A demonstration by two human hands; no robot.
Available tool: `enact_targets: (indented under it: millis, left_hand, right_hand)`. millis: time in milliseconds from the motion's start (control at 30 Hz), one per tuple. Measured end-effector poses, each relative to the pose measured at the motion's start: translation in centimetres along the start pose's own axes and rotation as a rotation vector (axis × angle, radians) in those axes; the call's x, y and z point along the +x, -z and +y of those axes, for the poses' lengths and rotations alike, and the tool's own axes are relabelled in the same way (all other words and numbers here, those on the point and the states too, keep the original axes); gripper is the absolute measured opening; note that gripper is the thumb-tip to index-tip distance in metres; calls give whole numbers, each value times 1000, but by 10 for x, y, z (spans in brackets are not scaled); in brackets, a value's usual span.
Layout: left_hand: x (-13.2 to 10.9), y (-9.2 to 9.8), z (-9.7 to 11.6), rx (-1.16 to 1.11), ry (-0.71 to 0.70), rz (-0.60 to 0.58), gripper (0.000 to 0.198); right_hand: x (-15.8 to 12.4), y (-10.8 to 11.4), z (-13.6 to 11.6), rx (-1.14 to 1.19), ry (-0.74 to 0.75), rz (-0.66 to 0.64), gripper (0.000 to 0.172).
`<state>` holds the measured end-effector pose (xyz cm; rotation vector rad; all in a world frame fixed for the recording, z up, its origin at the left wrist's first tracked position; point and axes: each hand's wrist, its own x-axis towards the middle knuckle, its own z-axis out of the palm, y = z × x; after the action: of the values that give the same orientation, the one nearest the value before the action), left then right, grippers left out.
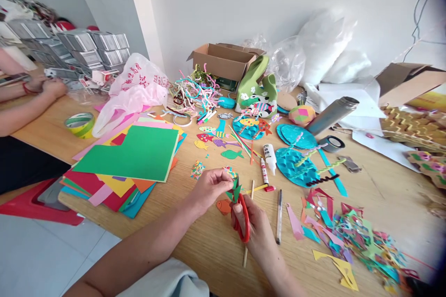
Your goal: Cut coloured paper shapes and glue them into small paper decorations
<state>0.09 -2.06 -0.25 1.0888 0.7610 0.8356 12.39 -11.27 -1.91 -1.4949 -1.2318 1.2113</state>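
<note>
My right hand (pixel 256 225) is closed around red-handled scissors (pixel 246 227), their blades pointing away from me. Between the blades lies a small piece of green paper (pixel 237 191). My left hand (pixel 212 189) pinches that paper at its left side. Just under the hands, an orange paper fish (pixel 223 206) rests on the wooden table, partly covered. A thin wooden stick (pixel 245 253) runs beneath my right hand. Beyond my hands are several cut paper fish, among them a green fish (pixel 232 154) and a yellow fish (pixel 201 145).
Coloured paper sheets (pixel 135 153) are stacked at left, near a roll of tape (pixel 80 124). Paper scraps (pixel 365 236) heap at right, past a pen (pixel 279 218). Blue paper plates (pixel 296 167), a glue bottle (pixel 269 158) and a steel flask (pixel 332 116) stand beyond. Another person's hands (pixel 54 87) are far left.
</note>
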Motion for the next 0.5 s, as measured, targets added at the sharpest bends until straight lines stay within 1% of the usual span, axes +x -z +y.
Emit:
enact_targets:
  millis: [233, 400, 500]
  left_hand:
    - [6, -11, -2, -60, 60, -17, 13]
    - [13, -20, 9, -4, 71, -59, 13]
    - [21, -27, 18, 25, 84, -95, 14]
  right_hand:
    - [0, -2, -5, 127, -14, 78, 52]
    - [0, 2, -8, 219, -38, 131, 52]
    - [2, 8, -10, 256, -21, 219, 51]
